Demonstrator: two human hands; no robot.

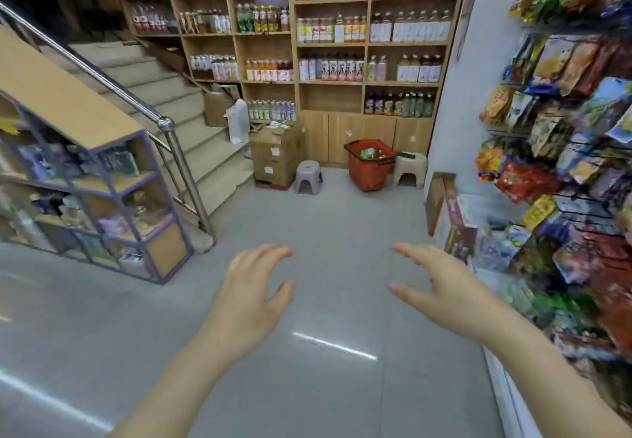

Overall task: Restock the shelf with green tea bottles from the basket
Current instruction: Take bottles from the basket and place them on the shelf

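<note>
Left hand, right hand; red basket

Both bare forearms reach forward, side by side. Left hand and right hand are held palm down and apart. Fingers spread, loosely bent, thumbs pointing inward. Neither holds anything.

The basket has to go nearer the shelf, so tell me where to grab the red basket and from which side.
Take the red basket by its top rim, or by what looks like a dark handle lying along the rim's right side. Come from above and the front: it stands upright and open-topped, with a grey stool and a beige stool flanking it.
</note>
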